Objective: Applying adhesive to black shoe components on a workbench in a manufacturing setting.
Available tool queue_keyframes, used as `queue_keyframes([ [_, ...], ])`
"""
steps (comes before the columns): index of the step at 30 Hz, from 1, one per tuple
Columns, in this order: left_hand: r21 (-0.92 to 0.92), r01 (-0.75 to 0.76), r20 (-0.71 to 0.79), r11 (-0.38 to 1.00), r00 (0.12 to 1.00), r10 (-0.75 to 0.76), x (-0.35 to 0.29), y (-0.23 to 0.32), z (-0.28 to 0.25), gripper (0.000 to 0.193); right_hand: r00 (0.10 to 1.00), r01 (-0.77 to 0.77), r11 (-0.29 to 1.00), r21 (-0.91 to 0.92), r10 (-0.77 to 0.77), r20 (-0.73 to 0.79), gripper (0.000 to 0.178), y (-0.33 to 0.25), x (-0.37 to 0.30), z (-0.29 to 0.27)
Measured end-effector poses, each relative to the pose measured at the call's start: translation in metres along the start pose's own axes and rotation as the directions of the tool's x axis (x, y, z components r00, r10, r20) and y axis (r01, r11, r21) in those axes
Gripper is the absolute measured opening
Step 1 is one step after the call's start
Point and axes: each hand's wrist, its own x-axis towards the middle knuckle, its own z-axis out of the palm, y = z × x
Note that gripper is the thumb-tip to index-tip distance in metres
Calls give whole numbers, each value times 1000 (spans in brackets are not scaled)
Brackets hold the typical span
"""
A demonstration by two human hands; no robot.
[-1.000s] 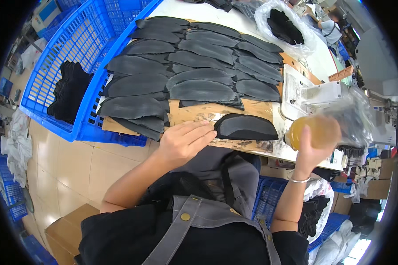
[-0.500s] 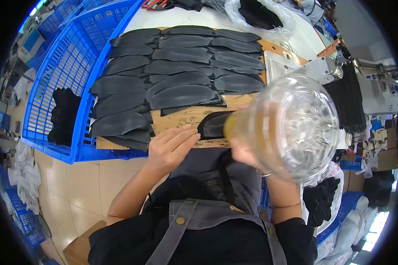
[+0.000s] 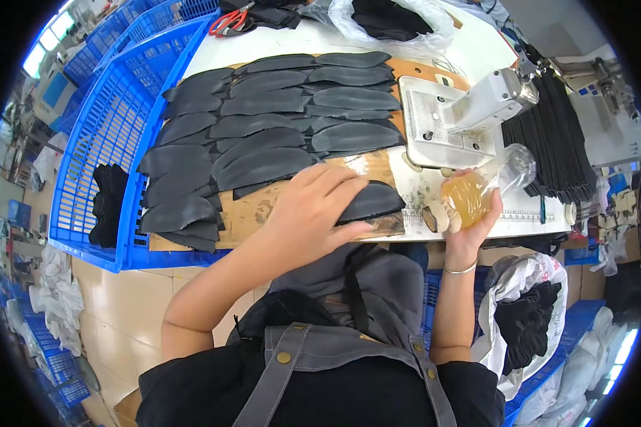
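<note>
My right hand (image 3: pixel 483 222) is wrapped round a clear plastic bottle (image 3: pixel 467 198) with yellowish liquid in it. The bottle lies tilted over the white table, its pale, stained mouth end toward the left and its base toward the upper right. My left hand (image 3: pixel 308 213) has its thumb and fingers apart, at the left end of a single curved black piece (image 3: pixel 372 202) on the wooden board (image 3: pixel 253 213). Whether it touches that piece I cannot tell. Behind it, overlapping black curved pieces (image 3: pixel 263 127) cover much of the board in rows.
A sewing machine (image 3: pixel 477 107) stands right of the board. At left is a blue plastic basket (image 3: pixel 132 238) holding dark pieces. Red-handled scissors (image 3: pixel 229 23) and a plastic bag (image 3: pixel 342 16) lie at the back. Dark strips (image 3: pixel 548 142) hang at right, above a white bag (image 3: pixel 488 327) of black pieces.
The bottle has come down from close before the camera and moved right, held in my right hand. My left hand has shifted right and up, its fingers now spread. The view has shifted slightly.
</note>
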Motion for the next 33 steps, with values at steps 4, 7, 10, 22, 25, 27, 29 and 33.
queue_keyframes([
  [4, 74, -34, 230, 997, 973, 16, 26, -1, 17, 56, 989, -118, 978, 173, 100, 108, 51, 3, -1, -8],
  [7, 101, -2, 374, 995, 927, -36, 38, 0, 16, 49, 984, -94, 987, 130, 73, 162, 51, 7, -2, -9],
  [10, 93, 24, 432, 995, 900, -62, 43, -2, 13, 41, 992, -62, 996, 67, 55, 110, 48, 5, -3, 1],
  [22, -9, 139, 334, 990, 934, -128, 37, -2, 20, 12, 831, -386, 894, 228, 229, 506, 75, 7, -29, 20],
  [25, -124, 224, 249, 967, 950, -188, 32, -7, 18, 10, 763, -407, 906, 117, 266, 589, 73, 13, -32, 28],
  [27, -276, 281, 140, 919, 958, -251, 30, -16, 7, 10, 822, -386, 922, -17, 353, 446, 75, 15, -36, 35],
  [29, -533, 621, 295, 574, 773, -562, 26, -27, -21, 13, 821, -400, 916, 14, 351, 451, 73, 15, -36, 31],
  [33, -828, 377, -51, 416, 687, -725, 9, -58, -77, 13, 809, -450, 890, 70, 373, 455, 71, 20, -31, 21],
])
